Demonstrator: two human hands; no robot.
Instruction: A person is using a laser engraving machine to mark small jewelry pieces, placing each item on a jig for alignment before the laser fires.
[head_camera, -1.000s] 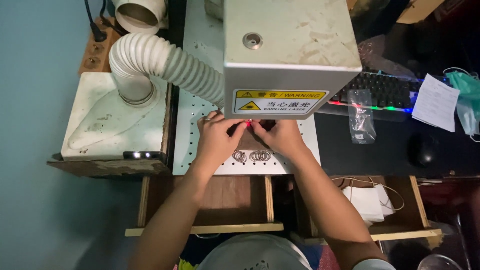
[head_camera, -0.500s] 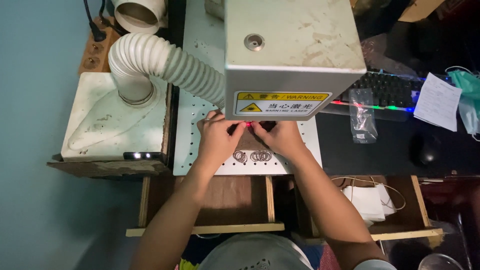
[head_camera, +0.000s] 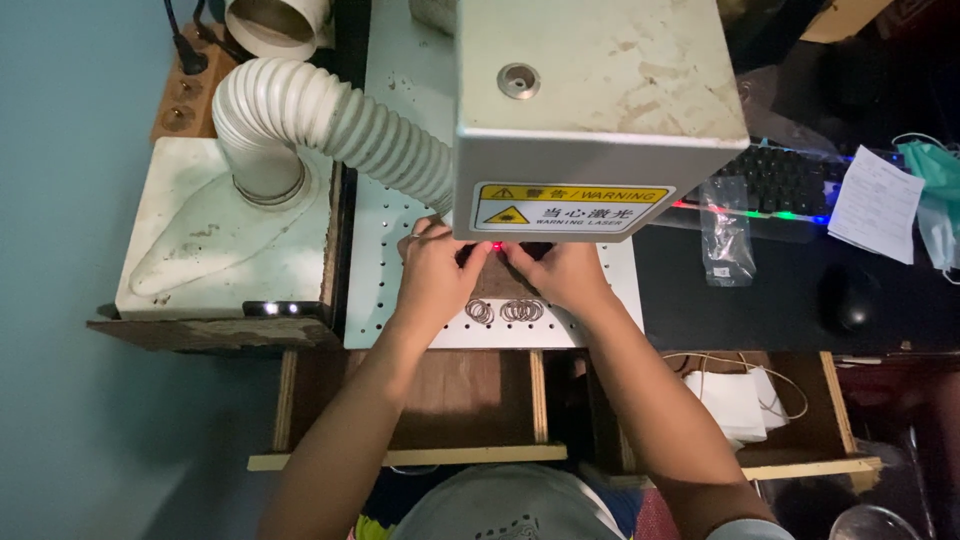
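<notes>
Scuffed cream-painted metal forms the boxy machine head (head_camera: 598, 105) that is overhanging a pale perforated plate (head_camera: 385, 250) on the bench, with a yellow warning label on its front face. A ribbed white flexible hose (head_camera: 330, 125) is curving in from the left, rising out of a stained white housing (head_camera: 215, 240). Thin wire rings (head_camera: 507, 310), round and metallic, are lying in a small cluster on the plate, just in front of both hands. The left hand (head_camera: 435, 275) and right hand (head_camera: 560, 275) are lying palm-down, side by side, with fingers reaching under the head toward a red light spot (head_camera: 497, 246). The fingertips are hidden there, so whether either hand is gripping anything cannot be told. Both forearms are extending straight forward over open wooden drawers (head_camera: 420, 400).
</notes>
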